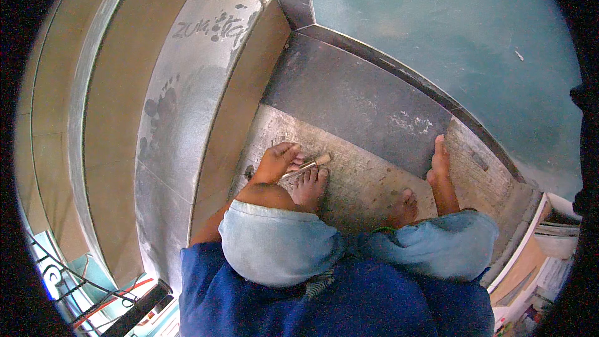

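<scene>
My left hand [281, 159] is closed on a tool [321, 161] with a pale handle tip and a metal shaft, held just over my bare left foot [309, 190]. My right hand [440, 163] lies with fingers stretched along the right edge of a dark grey tile [355, 93], beside a rough, pale, dusty strip [483, 156] of bare step. My bare right foot [402, 206] rests on the speckled unfinished surface [355, 175] between my hands.
Curved steps [125, 56] rise on the left, the nearest with dark smears and markings on its grey tread [171, 125]. A blue-green floor [449, 12] lies beyond the tile's raised edge. Cables and clutter [93, 299] are at lower left; boards and other items [530, 268] at lower right.
</scene>
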A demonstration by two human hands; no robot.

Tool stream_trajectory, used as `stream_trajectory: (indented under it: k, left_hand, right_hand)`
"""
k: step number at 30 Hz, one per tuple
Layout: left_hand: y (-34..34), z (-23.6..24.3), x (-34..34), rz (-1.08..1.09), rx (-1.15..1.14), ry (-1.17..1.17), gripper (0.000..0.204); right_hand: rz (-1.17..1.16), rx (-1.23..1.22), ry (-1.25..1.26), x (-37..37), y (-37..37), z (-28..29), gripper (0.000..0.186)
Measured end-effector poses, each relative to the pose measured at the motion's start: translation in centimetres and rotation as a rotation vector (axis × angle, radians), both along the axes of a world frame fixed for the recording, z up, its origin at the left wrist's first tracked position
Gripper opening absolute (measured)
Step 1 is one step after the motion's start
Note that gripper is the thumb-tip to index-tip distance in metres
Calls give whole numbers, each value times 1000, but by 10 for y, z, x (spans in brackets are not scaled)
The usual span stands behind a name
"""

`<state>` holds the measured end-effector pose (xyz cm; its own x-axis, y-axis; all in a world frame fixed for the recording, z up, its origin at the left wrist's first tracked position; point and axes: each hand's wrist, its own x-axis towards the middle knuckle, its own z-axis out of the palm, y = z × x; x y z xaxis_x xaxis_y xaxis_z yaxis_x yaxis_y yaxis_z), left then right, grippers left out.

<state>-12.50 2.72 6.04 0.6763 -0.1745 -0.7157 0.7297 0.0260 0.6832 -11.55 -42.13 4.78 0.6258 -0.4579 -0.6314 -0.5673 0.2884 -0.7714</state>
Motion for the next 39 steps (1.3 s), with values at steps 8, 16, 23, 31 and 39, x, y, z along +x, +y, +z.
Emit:
stream_trajectory:
  k: [8,16,23,31,39]
  left_hand:
    - [-54,-26,30,325,-448,263,37]
    - [-74,-54,48,613,-626,218,27]
    - [-81,-56,54,694,-606,164,29]
    - [-82,-65,54,651,-499,186,31]
    - [-80,-64,51,597,-486,102,30]
  right_hand:
    - [36,6,40,-4,-17,-15,77]
    - [30,76,19,1,2,15,71]
    - [30,43,29,3,5,18,70]
    - [-22,63,40,0,8,22,80]
    - [1,-20,7,-3,5,6,80]
